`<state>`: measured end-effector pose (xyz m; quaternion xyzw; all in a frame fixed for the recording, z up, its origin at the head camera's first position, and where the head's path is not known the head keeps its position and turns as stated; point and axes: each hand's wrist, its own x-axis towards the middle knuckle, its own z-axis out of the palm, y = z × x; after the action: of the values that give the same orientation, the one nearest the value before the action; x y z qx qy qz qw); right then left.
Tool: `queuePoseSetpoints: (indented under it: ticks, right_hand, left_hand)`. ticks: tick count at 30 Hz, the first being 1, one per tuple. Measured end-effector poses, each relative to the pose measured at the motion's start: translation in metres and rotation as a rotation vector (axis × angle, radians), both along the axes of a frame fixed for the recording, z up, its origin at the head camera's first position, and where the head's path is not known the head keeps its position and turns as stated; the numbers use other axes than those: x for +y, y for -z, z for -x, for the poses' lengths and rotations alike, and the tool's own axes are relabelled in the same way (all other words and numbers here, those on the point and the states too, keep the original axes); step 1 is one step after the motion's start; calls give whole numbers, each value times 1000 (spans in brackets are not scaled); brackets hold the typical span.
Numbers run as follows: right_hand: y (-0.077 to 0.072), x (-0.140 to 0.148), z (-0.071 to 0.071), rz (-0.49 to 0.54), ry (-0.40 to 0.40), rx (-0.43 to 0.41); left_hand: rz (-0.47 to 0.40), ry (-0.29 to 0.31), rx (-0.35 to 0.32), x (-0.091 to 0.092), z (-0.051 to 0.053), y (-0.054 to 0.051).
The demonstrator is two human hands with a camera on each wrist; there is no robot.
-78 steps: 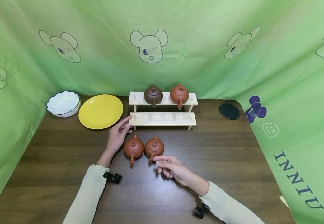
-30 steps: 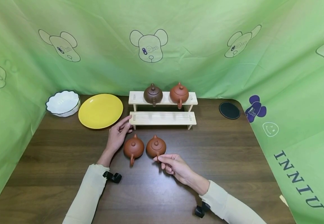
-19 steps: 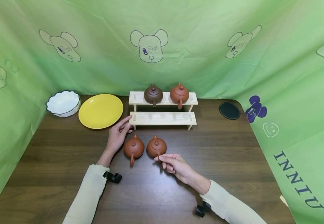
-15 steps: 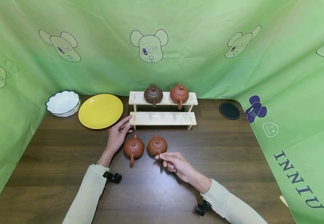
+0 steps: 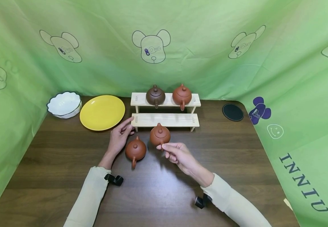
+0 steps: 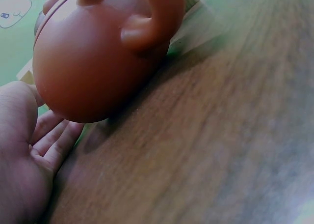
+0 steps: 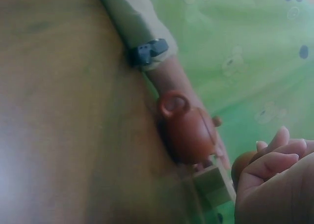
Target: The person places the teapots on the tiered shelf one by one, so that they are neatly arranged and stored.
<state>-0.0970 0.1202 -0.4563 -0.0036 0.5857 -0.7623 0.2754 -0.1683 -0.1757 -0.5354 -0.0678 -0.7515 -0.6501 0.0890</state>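
My right hand pinches the handle of a reddish-brown clay teapot between thumb and fingers. The teapot hangs over the table in front of the lower shelf, its shadow falling below it. My left hand touches the left end of the two-tier wooden stand with fairly straight fingers. A second reddish-brown teapot sits on the table beside the left hand, and fills much of the left wrist view. In the right wrist view, my right hand hides most of the held teapot.
On the stand's upper shelf stand a dark brown teapot and an orange-brown teapot. A yellow plate and a white scalloped bowl lie at the back left. A black round coaster is at the back right.
My right hand took the right-hand teapot by its handle, drew it away from its neighbour, then raised it towards the stand. My left hand stayed at the stand's left end.
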Motion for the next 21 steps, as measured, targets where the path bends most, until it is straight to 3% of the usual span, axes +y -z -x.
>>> queuePoseSetpoints:
  ticks: [4, 8, 9, 16, 21]
  right_hand:
    - [-4, -6, 7, 1, 24, 18]
    - [-4, -11, 13, 5, 41, 32]
    - [-4, -12, 15, 5, 46, 34]
    - [-4, -20, 31, 26, 95, 20]
    - [-3, -24, 41, 42, 128, 37]
  left_hand:
    - [20, -2, -28, 1, -1, -2]
    - [-10, 6, -36, -4, 5, 11]
    - [-9, 4, -45, -3, 5, 10]
    - [-10, 29, -58, -14, 19, 40]
    - [-12, 25, -54, -14, 19, 41]
